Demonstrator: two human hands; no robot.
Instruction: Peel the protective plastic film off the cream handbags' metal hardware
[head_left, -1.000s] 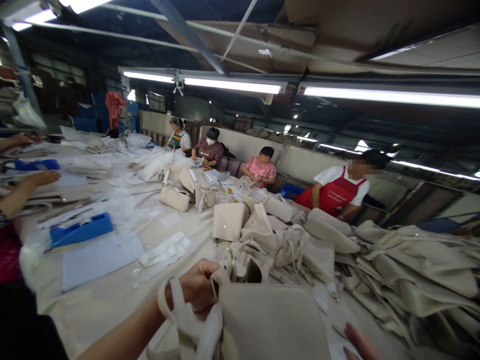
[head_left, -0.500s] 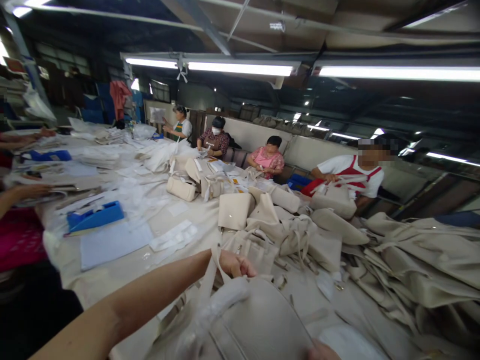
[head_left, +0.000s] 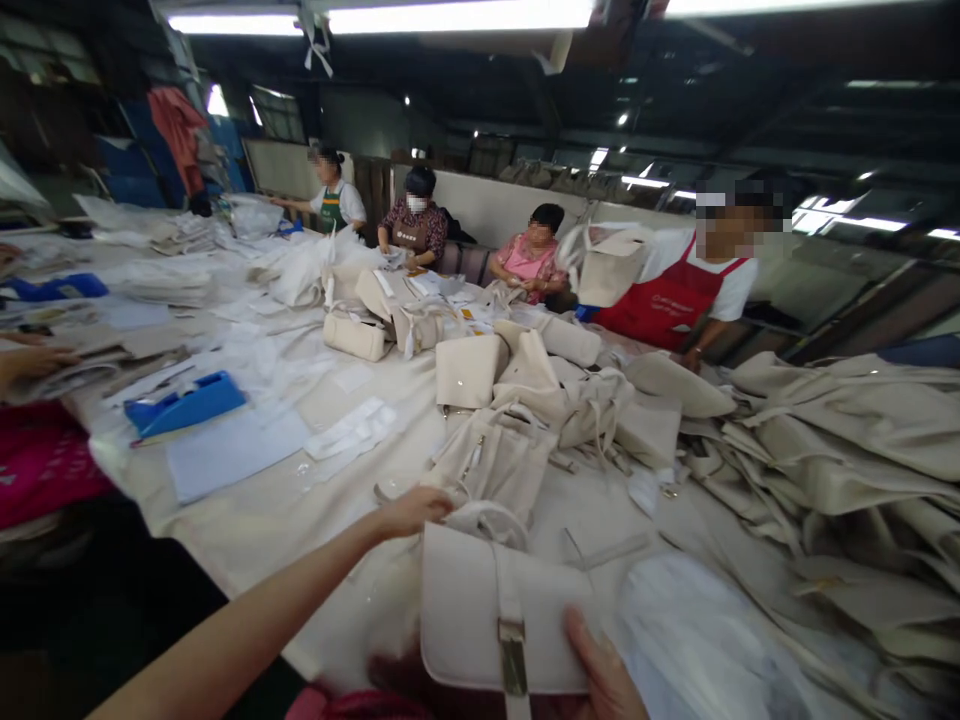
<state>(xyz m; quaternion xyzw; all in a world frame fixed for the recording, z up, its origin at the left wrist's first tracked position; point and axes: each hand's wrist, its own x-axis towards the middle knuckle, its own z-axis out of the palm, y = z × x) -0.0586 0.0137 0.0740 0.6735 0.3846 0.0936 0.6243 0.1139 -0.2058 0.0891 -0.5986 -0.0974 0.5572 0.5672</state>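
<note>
A cream handbag (head_left: 465,600) with a flap, a strap and a metal clasp is held low at the front of the table. My right hand (head_left: 606,668) grips its right side, with the thumb on the flap. My left hand (head_left: 417,508) is at the back left of the bag, near its looped handle, fingers closed; what they hold is too blurred to make out. Just behind the bag lies another cream bag (head_left: 491,460) with straps.
Piled cream bags (head_left: 862,430) cover the right side. Clear plastic (head_left: 690,630) lies at the front right. A blue tape dispenser (head_left: 187,405) and white sheets (head_left: 236,450) are at left. Several people work around the table (head_left: 405,400), one in a red apron (head_left: 660,300).
The held bag has turned so its flap and clasp face me. My left hand has moved left, and more of my right hand shows. The person in red has lifted a bag.
</note>
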